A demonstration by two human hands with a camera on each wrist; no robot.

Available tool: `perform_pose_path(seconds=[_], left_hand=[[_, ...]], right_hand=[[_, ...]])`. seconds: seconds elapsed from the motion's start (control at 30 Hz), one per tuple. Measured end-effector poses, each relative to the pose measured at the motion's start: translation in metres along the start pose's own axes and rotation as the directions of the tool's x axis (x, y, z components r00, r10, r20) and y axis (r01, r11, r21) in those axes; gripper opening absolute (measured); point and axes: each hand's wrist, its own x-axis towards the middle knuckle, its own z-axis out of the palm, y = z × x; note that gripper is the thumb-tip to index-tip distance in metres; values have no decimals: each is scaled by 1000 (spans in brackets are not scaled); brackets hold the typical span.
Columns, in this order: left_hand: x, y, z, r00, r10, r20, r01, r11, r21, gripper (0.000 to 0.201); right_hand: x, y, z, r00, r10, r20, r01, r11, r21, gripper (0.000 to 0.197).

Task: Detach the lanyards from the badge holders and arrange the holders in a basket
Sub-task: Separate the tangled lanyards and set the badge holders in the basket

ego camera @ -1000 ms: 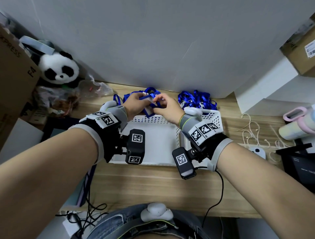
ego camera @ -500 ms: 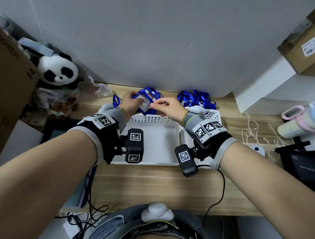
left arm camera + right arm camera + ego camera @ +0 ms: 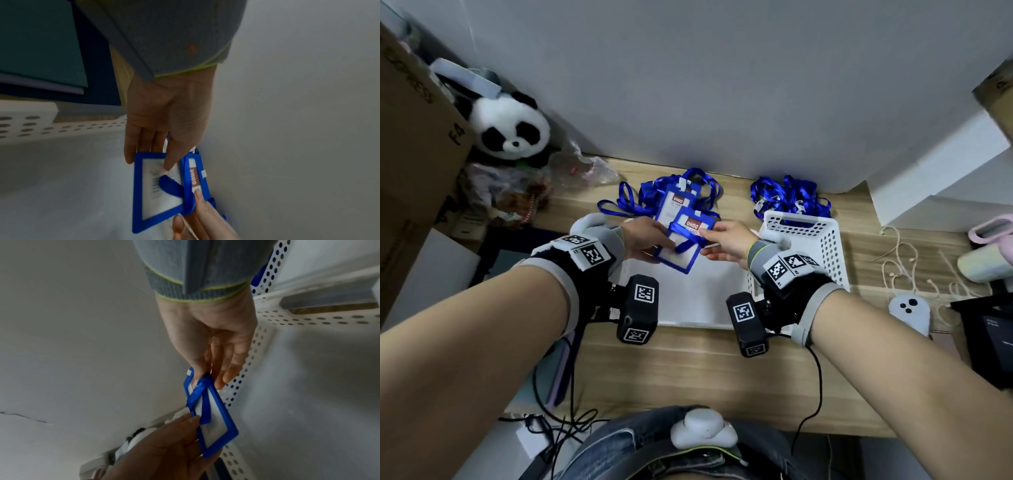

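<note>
While both hands hover over the white basket (image 3: 822, 240) on the worktop, left hand (image 3: 643, 236) pinches the blue badge holder (image 3: 681, 246) by its edge, and right hand (image 3: 726, 240) pinches the opposite end, where the lanyard (image 3: 172, 186) loops across.

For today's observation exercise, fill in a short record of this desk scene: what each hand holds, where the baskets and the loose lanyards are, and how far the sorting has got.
left hand: grips the badge holder at its left edge
right hand: pinches the same holder's right edge
held holder: above the large basket, a blue strap across its face
small basket: right of the large one
lanyard pile: behind the small basket
second holder: on the desk, lanyard still attached
</note>
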Motion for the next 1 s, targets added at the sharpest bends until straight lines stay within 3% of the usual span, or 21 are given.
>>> perform_pose_path(seconds=[0.1,0.2,0.23,0.3,0.43,0.5,0.7,1.0], left_hand=[[5,-9,-1,999,-34,-11,34,999,-20,25],[10,-16,-3,996,-87,-5,86,995,-50,24],[11,-17,-2,995,-102,2,102,993,-54,26],[15,-20,-6,990,-138,9,138,987,-76,27],[20,-26,-9,977,-214,13,214,970,-113,36],[23,-28,-12,968,-251,10,249,959,-138,37],[36,-29,-12,958,-284,32,285,935,-213,9],[47,-28,-11,952,-306,12,302,933,-196,8]], right_hand=[[3,8,7,998,56,21,-56,998,-33,11],[17,15,18,993,120,-3,-120,992,-24,33],[19,16,22,990,142,-2,-142,990,-24,31],[28,16,29,982,185,23,-185,982,-34,7],[41,17,41,973,232,7,-232,973,-22,8],[50,21,51,967,254,19,-253,967,-40,26],[62,25,64,954,298,40,-298,955,-2,32],[70,28,64,950,304,68,-305,952,-1,34]])
